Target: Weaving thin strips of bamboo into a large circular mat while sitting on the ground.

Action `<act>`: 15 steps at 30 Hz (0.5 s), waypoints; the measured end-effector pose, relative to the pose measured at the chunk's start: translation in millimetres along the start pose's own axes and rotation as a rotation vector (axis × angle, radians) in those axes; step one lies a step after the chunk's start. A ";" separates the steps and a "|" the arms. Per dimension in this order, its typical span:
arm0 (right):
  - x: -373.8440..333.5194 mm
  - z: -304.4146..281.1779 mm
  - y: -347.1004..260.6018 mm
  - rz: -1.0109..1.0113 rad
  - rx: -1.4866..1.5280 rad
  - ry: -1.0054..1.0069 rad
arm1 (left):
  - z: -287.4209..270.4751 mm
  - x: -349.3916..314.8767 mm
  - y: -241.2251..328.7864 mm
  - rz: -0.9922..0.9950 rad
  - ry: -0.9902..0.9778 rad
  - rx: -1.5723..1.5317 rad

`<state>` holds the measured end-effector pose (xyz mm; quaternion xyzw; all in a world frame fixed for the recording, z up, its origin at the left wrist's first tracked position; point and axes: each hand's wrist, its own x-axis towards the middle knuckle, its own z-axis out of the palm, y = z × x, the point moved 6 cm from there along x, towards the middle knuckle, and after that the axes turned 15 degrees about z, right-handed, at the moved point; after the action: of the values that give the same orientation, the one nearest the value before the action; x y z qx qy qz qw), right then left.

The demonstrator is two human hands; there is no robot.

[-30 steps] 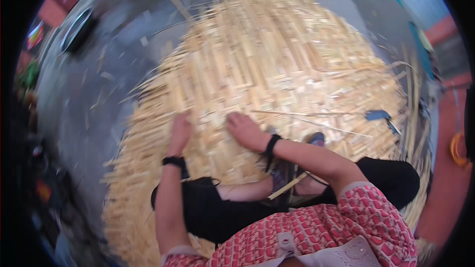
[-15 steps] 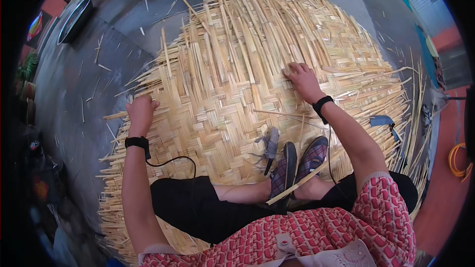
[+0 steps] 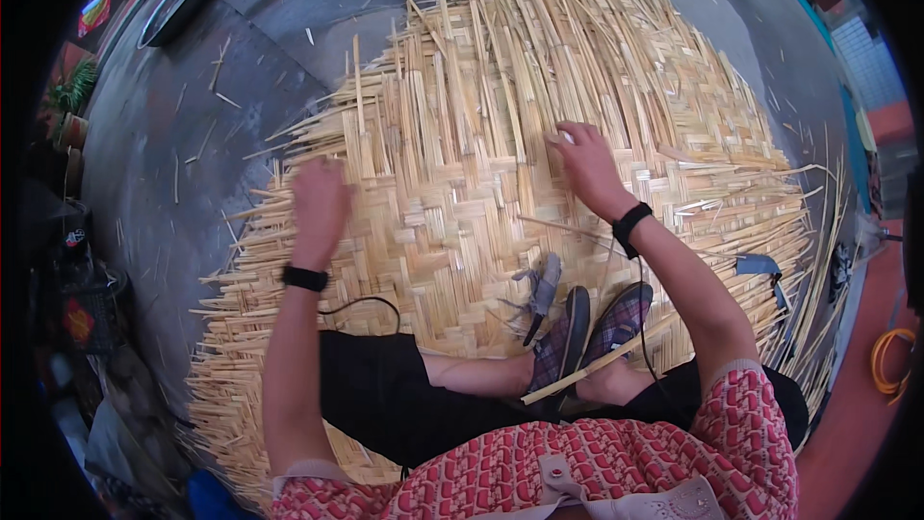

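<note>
A wide mat of split straw-coloured strips (image 3: 433,241), woven in a zigzag pattern, spreads under me. Long unwoven strips (image 3: 534,58) fan out from the weave toward the far edge. My right hand (image 3: 589,169) rests low over the mat right of centre, fingers curled and thumb against the index finger in a pinch; what lies between them is too small to make out. Over the mat's left side, near the strip ends there, my left hand (image 3: 322,204) is smeared by motion, so its fingers are unclear. Both wrists wear black bands with a cable.
A grey-wrapped tool with a dark tip (image 3: 545,287) lies on the mat beside my checked shoes (image 3: 616,316). One loose strip (image 3: 587,376) crosses the shoes. Farther right are a flat blue-grey piece (image 3: 757,265) and an orange coil (image 3: 893,366). A dark basin (image 3: 178,5) stands at far left.
My left hand has moved right and slightly up, away from the mat's left edge. My right hand keeps its place on the mat. The whole view has shifted a little.
</note>
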<state>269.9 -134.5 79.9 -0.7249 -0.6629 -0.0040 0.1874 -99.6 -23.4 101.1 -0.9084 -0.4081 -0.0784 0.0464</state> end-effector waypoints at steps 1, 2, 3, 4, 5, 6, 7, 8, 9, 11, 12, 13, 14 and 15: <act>13.5 6.1 -15.4 0.001 0.176 -0.044 | 11.0 5.5 21.1 -0.014 0.022 -0.121; 24.4 15.2 -29.4 0.056 0.330 -0.137 | 15.9 12.8 40.0 -0.018 0.126 -0.214; 34.3 21.4 -45.1 0.055 0.368 -0.143 | 27.0 23.8 60.4 0.017 0.159 -0.407; 45.4 32.3 -59.5 0.053 0.349 -0.198 | 41.6 36.7 77.4 0.029 0.109 -0.604; 48.7 41.4 -66.1 0.117 0.319 -0.241 | 45.0 52.3 89.3 0.067 0.190 -0.605; 55.6 46.8 -67.3 0.197 0.295 -0.219 | 58.9 71.3 93.1 -0.057 0.172 -0.832; 58.6 53.7 -67.8 0.272 0.271 -0.221 | 72.0 86.7 92.5 -0.220 0.146 -1.061; 63.0 58.3 -68.3 0.265 0.279 -0.218 | 73.1 105.9 93.7 -0.226 0.177 -1.036; 68.7 63.9 -61.8 0.323 0.211 -0.220 | 78.1 120.2 90.9 -0.311 0.127 -1.010; 75.3 75.8 -47.7 0.410 0.138 -0.241 | 98.6 136.2 93.1 -0.628 -0.004 -1.597; 83.5 81.8 -41.2 0.422 0.164 -0.261 | 99.8 138.2 88.2 -0.678 -0.011 -1.583; 91.1 86.0 -34.2 0.422 0.200 -0.261 | 95.4 147.4 93.0 -0.476 -0.052 -1.621; 94.9 90.3 -24.3 0.444 0.190 -0.280 | 91.5 150.7 97.3 -0.296 -0.053 -1.647; 97.0 98.6 -13.6 0.555 0.483 -0.373 | 95.1 146.9 99.7 -0.268 -0.104 -1.650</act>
<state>244.6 -13.5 16.5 -0.7996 -0.4468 0.3336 0.2229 81.1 32.5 32.0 -0.5972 -0.3257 -0.3147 -0.6620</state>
